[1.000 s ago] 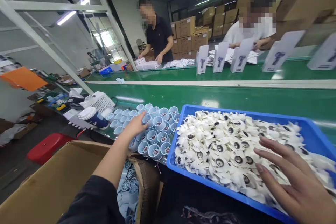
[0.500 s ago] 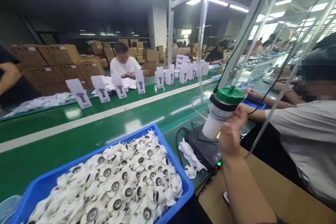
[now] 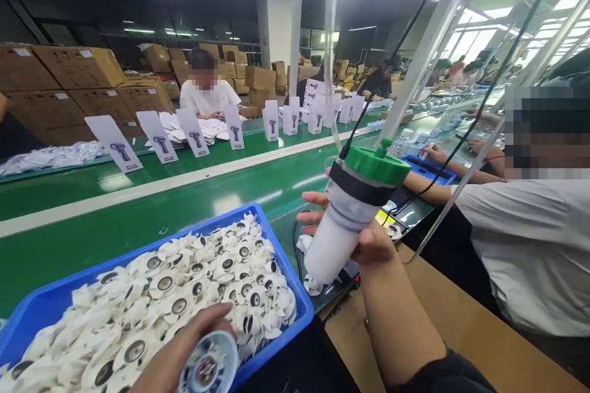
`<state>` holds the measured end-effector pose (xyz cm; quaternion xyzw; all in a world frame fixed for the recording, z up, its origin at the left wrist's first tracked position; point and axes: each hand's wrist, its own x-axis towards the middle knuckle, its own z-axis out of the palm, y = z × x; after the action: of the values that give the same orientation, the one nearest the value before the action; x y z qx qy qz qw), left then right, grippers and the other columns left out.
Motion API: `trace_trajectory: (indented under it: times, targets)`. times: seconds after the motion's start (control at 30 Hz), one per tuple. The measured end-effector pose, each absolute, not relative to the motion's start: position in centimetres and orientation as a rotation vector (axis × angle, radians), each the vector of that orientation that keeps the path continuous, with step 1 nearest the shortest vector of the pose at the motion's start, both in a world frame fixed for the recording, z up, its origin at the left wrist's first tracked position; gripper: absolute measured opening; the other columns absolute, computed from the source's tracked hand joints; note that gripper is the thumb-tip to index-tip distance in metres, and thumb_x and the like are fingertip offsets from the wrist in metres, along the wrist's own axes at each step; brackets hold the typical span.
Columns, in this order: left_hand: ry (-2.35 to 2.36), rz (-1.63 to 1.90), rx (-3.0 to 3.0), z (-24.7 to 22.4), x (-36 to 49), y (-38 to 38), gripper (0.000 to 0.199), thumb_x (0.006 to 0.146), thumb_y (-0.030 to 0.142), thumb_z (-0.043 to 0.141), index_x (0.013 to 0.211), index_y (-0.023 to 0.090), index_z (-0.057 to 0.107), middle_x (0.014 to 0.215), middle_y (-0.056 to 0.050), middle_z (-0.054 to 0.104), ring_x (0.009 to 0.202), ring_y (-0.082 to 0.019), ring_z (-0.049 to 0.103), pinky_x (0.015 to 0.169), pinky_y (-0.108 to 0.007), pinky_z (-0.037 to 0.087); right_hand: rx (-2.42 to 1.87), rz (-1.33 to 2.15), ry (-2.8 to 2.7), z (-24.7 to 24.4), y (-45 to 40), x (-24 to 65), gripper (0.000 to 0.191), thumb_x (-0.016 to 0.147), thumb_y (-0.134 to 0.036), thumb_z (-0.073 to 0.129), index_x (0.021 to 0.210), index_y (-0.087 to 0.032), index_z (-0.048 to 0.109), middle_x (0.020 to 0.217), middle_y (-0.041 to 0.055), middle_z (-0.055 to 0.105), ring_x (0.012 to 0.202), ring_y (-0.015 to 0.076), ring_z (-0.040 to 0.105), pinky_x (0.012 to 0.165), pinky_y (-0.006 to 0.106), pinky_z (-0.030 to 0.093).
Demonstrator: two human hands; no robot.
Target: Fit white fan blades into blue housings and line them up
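Pale-blue plastic shows at seven o'clock on my feed: a small round cup, reddish parts visible in its middle. I have the left hand curled around it, closed enough to grip, reaching in from the lower edge over the blue tray of white fan wheels. Just off centre toward half past four, I have the right hand wrapped about a white bottle, its thumb on the near side and fingers stretched out behind, their tips spread past its left edge. That forearm slants up from between four and five. The bottle tilts, green cap toward one, base toward seven.
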<state>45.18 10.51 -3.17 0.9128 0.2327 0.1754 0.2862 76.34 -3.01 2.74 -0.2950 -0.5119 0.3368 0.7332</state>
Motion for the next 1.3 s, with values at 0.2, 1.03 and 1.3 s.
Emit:
trace_trajectory:
  times: [0.2, 1.03, 1.3]
  targets:
    - [0.537, 0.464, 2.450, -0.3, 47.0, 7.7, 0.045, 0.068, 0.038, 0.075, 0.112, 0.039, 0.066, 0.108, -0.002, 0.075, 0.096, -0.029, 0.071, 0.083, -0.040, 0.059, -0.419, 0.933, -1.098, 5.2, -2.3, 73.0, 0.063, 0.074, -0.048, 0.084, 0.127, -0.028, 0.058, 0.119, 0.0045, 0.064, 0.102, 0.0248, 0.067, 0.091, 0.039, 0.057]
    - [0.400, 0.776, 2.342, 2.6, 48.2, 5.8, 0.021, 0.073, 0.030, 0.073, 0.089, 0.020, 0.062, 0.089, -0.004, 0.069, 0.082, -0.021, 0.065, 0.071, -0.031, 0.050, -0.710, 0.746, -0.861, 10.2, 0.6, 63.4, 0.063, 0.078, -0.078, 0.071, 0.104, -0.022, 0.062, 0.075, -0.0009, 0.058, 0.061, 0.0200, 0.059, 0.059, 0.031, 0.053]
    - [0.598, 0.493, 2.317, 3.4, 47.6, 5.6, 0.054, 0.067, 0.031, 0.084, 0.114, 0.022, 0.058, 0.106, -0.006, 0.069, 0.092, -0.025, 0.066, 0.081, -0.037, 0.052, -0.878, 0.749, -0.716, 10.1, 1.5, 64.7, 0.058, 0.068, -0.067, 0.086, 0.102, -0.027, 0.060, 0.075, -0.0003, 0.057, 0.059, 0.0222, 0.060, 0.055, 0.033, 0.056]
